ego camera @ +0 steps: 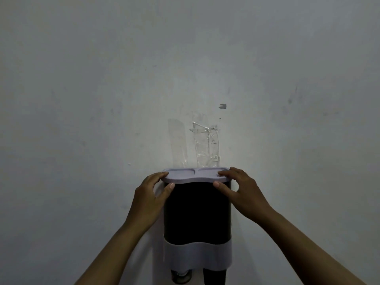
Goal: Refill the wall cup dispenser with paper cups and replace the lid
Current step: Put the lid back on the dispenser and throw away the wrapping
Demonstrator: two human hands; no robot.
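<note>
wall-mounted cup dispenser with dark translucent body and pale lilac plastic band (197,223), fixed to a grey-white plaster wall (102,89). pale lilac two-lobed plastic lid (195,175) sits on the dispenser's top. left hand (151,194) grips the lid's left end, fingers (159,175) over the rim, thumb beneath; right hand (240,190) pinches its right end likewise. crumpled clear tape strips (203,142) cling above the dispenser. a paper cup (181,276) shows at its left bottom outlet. no legible writing.
</note>
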